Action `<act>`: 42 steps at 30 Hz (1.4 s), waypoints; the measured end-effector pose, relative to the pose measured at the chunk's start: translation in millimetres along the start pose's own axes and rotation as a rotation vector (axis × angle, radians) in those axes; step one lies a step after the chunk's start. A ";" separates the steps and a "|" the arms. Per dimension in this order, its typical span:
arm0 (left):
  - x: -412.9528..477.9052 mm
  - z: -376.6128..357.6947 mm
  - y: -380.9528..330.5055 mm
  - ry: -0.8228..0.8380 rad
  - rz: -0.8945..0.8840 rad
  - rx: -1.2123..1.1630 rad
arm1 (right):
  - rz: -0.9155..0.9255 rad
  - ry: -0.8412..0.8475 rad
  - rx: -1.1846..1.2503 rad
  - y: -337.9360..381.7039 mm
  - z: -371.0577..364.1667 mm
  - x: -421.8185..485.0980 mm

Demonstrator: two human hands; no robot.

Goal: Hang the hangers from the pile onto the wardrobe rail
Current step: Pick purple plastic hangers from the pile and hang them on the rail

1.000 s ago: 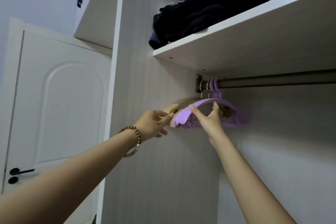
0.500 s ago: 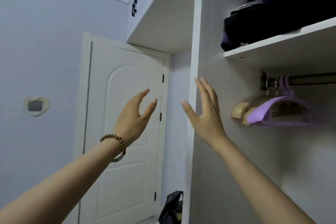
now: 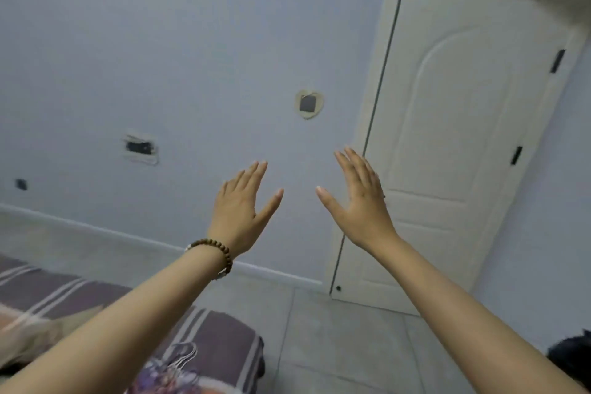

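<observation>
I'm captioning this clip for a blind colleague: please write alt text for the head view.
The left hand, wearing a bead bracelet, and the right hand are raised open and empty before a pale blue wall. A white door stands to the right; at bottom left, a pile of hangers lies on a striped bed.

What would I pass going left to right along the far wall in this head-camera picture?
small dark mark → rough socket opening → heart-shaped wall plate → white door
</observation>
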State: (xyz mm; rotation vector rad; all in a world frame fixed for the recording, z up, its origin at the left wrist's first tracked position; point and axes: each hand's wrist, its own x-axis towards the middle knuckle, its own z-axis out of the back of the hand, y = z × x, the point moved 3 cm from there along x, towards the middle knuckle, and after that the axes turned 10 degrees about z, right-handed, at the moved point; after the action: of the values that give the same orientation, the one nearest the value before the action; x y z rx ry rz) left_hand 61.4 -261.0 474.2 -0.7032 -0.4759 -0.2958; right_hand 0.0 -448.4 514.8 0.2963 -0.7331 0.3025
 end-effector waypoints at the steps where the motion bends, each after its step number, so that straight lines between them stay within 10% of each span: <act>1: -3.8 2.0 32.7 0.007 0.049 0.040 | 0.015 0.042 0.030 10.2 -31.0 4.9; 15: -154.4 -37.5 388.9 0.118 0.783 0.301 | 0.160 0.660 0.394 123.6 -436.6 -49.7; 27: -269.0 -157.5 529.6 0.258 1.118 0.300 | 0.107 1.069 0.552 128.5 -659.2 -192.4; 42: -291.2 -262.6 595.3 0.011 1.738 -0.538 | -0.318 1.194 0.880 140.8 -771.7 -254.3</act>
State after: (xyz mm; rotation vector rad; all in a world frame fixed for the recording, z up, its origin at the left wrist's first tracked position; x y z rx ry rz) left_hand 142.5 23.9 -174.3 -1.3819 0.3564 1.2516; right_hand 236.9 -78.7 -183.1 0.9376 0.6702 0.4155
